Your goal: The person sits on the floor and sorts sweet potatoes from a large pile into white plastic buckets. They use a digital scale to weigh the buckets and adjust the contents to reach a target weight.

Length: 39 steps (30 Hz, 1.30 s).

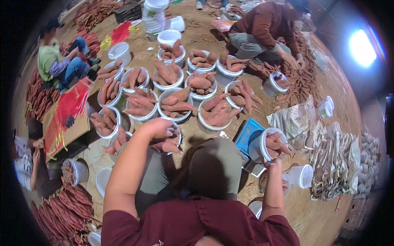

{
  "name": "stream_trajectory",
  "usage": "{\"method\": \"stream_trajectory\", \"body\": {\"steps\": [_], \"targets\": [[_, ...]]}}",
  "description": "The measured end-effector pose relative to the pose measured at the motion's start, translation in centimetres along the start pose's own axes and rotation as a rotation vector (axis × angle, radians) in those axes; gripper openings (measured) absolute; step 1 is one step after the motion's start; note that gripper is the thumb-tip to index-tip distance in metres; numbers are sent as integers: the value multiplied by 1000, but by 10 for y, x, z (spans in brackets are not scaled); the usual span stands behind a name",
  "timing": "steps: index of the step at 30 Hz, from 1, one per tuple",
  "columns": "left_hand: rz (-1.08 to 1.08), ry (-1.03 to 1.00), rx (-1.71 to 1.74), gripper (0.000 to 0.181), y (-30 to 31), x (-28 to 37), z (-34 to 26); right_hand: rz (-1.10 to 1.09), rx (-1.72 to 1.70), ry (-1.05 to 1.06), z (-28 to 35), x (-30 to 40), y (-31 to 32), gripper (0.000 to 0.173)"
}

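My right hand (272,163) grips the near rim of a white plastic bucket (254,147) filled with sweet potatoes (275,144). That bucket leans over a blue weighing scale (250,130); whether it rests on the platform I cannot tell. My left hand (160,128) is over another bucket of sweet potatoes (167,145), in front of my left knee; its fingers are partly hidden, and its grip cannot be made out. Beyond my knees stand several more filled buckets, among them one with long sweet potatoes (219,112) and one beside it (175,104).
One person (264,27) crouches by a sweet potato heap (303,70) at the upper right. Two others sit at the left, near a cardboard box (83,121) with red net bags. Crumpled sacks (334,160) and a tipped bucket (304,176) lie at the right. Stacked buckets (154,18) stand far ahead.
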<state>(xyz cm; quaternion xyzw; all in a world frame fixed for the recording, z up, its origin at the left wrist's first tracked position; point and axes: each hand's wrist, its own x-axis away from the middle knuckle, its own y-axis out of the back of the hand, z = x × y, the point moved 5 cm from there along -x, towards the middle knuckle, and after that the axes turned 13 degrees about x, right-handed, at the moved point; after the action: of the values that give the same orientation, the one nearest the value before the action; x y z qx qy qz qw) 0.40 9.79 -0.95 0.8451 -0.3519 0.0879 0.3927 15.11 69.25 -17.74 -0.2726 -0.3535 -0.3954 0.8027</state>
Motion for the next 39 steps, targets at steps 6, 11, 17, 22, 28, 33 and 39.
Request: {"method": "stream_trajectory", "body": {"steps": [6,11,17,22,28,33,39], "targets": [[-5,-6,-196,29,-13,-14,10,14,84,-48,-2,12,12,27],[47,32,-272,32,-12,1,-3,-28,132,-44,12,28,22,27],[34,120,-96,30,-15,12,1,-65,186,-57,20,48,3,27],[-71,-45,-118,31,-2,41,1,190,173,30,25,127,-92,35],[-333,-516,78,40,31,124,-33,371,277,195,35,171,-205,40],[-174,-225,232,49,27,160,-6,553,354,163,22,211,-319,43],[-130,-144,189,49,28,149,35,756,402,9,-19,207,-480,35]]}}
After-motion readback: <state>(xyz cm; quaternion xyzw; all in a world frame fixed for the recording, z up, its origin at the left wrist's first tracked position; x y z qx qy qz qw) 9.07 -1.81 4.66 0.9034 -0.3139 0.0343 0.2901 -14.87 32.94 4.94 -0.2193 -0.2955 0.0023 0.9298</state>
